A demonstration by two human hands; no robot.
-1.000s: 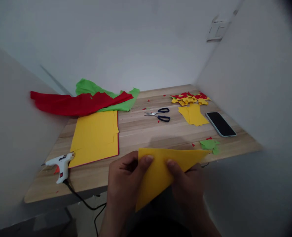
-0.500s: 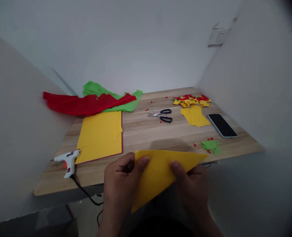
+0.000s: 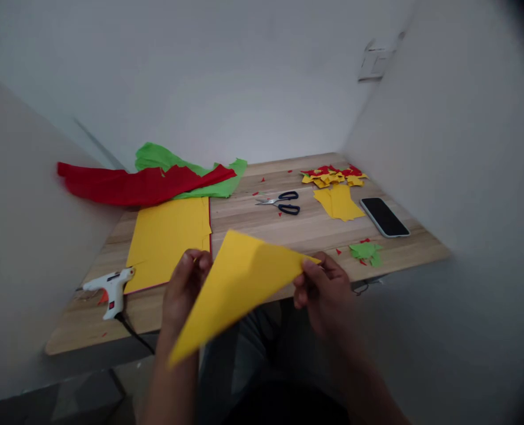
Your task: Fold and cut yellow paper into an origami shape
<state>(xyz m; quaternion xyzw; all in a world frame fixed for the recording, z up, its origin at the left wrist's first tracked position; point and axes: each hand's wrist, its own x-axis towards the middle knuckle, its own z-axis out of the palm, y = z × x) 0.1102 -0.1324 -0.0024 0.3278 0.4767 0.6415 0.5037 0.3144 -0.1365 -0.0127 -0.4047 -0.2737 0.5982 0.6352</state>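
Observation:
My right hand point(image 3: 326, 289) pinches the narrow right corner of a folded yellow paper triangle point(image 3: 239, 277) between thumb and fingers. The triangle is held in the air over the table's front edge, its long lower point slanting down to the left. Beside its left edge is my left hand point(image 3: 184, 286), loosely curled with thumb and fingers a little apart. The paper hides part of that hand, and I see nothing in its fingers. Beyond the triangle, scissors point(image 3: 284, 203) lie with their blades and dark handles spread.
A white glue gun point(image 3: 114, 289) with a black cord lies front left, beside yellow paper sheets point(image 3: 164, 236). Red crepe paper point(image 3: 151, 186) and green crepe paper point(image 3: 156, 156) lie behind. At right are yellow cutouts point(image 3: 339, 202), mixed scraps point(image 3: 330, 175), green scraps point(image 3: 366, 252) and a phone point(image 3: 385, 216).
My left hand has let go of the yellow paper and moved left. My right hand has shifted its hold to the narrow corner, and the triangle has tilted. The whole view has shifted slightly.

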